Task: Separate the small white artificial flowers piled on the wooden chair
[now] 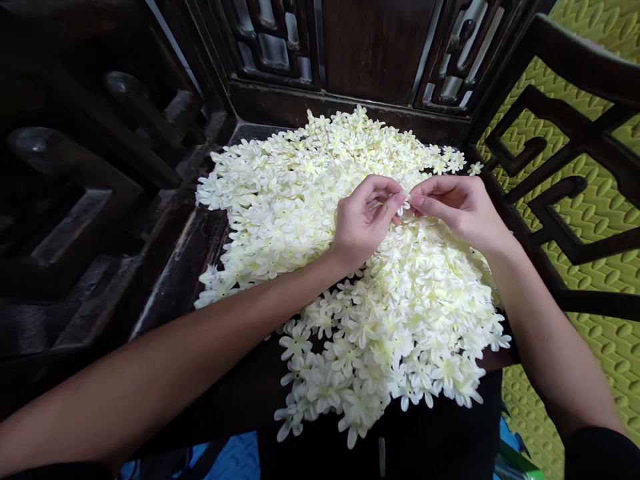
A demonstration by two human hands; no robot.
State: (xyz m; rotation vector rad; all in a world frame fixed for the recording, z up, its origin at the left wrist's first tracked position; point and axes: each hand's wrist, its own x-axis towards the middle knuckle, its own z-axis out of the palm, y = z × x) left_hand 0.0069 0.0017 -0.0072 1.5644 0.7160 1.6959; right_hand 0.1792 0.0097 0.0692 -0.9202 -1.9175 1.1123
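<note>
Pinching a white flower [405,206] in left hand [361,220] and right hand [465,208], apparently mid-piece; cannot tell finished from unfinished in the heap [425,300].

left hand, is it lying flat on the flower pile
No, the left hand is curled, its thumb and forefinger at a small white flower.

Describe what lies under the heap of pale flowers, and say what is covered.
A dark surface shows at the left edge of the flower heap and through gaps in it. Its dense middle covers whatever is underneath, so that cannot be seen.
</note>
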